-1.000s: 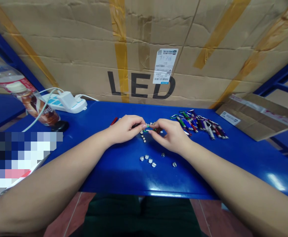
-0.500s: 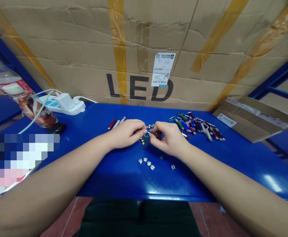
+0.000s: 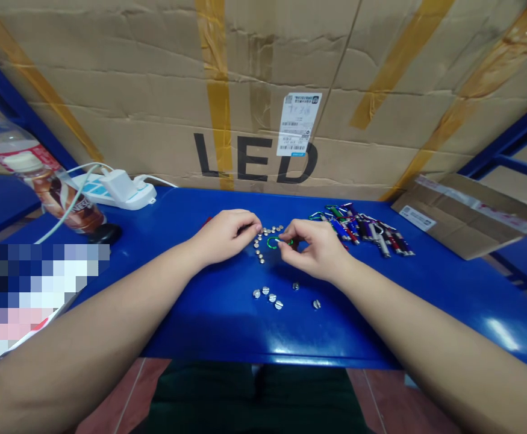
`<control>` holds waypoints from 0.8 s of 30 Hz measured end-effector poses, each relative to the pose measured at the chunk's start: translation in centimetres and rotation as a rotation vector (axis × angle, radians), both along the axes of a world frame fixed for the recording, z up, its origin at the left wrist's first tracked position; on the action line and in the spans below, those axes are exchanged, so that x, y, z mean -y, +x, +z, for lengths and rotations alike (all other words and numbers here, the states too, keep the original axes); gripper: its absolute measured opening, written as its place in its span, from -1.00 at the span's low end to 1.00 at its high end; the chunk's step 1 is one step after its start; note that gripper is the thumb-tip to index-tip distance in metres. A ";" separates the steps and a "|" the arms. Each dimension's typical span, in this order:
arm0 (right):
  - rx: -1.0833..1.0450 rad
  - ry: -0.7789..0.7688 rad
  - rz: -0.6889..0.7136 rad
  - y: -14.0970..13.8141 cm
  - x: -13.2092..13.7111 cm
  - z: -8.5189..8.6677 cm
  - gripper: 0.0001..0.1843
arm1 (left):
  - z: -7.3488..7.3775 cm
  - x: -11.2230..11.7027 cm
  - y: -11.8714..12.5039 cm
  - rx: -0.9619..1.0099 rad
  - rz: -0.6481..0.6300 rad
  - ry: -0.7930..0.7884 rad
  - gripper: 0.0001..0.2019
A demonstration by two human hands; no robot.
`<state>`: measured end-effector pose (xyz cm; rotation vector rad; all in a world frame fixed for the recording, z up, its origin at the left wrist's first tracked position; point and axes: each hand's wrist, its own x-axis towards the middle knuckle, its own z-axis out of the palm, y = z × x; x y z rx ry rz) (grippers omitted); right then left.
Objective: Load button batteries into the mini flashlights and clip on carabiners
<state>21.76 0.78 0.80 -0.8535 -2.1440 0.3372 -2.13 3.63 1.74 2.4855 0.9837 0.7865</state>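
Note:
My right hand (image 3: 316, 248) pinches a green carabiner (image 3: 271, 243), which sticks out to the left of the thumb and fingertips. Whatever else sits in those fingers is hidden. Just left of it, my left hand (image 3: 229, 236) has thumb and forefinger pressed together; anything between them is too small to make out. Around the left fingertips, small round button cells (image 3: 257, 245) lie in a curved line on the blue table (image 3: 191, 328). Nearer to me lie several silver slotted caps (image 3: 272, 298). A red tube (image 3: 208, 220) shows partly behind the left hand.
Right of my hands lies a pile of coloured mini flashlights with carabiners (image 3: 358, 229). A cardboard piece (image 3: 466, 217) rests at the right. On the left are a leaning bottle (image 3: 67, 196) and a white power strip (image 3: 139, 196). A large carton (image 3: 155, 90) stands behind.
My left hand has drawn back slightly left and away from the green carabiner, uncovering more button cells and covering the tubes behind it. The right hand still holds the carabiner, shifted slightly right.

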 end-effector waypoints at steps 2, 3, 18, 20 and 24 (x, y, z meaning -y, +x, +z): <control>-0.008 0.021 -0.011 0.3 -0.1 0.1 -0.84 | -0.1 -0.3 -0.3 -0.074 0.020 0.035 -0.81; -0.009 0.027 -0.018 0.4 -0.2 0.1 -0.83 | -0.2 -0.5 -0.4 -0.118 0.014 0.039 -0.82; -0.041 0.133 -0.001 0.7 -0.7 -0.2 -0.82 | 0.2 -0.2 -0.6 -0.451 0.015 0.010 -0.85; -0.039 0.133 -0.003 0.7 -0.7 -0.3 -0.82 | 0.2 -0.2 -0.6 -0.445 0.017 0.008 -0.82; -0.036 0.137 -0.002 0.6 -0.8 -0.4 -0.82 | 0.0 -0.3 -0.6 -0.467 -0.004 0.019 -0.76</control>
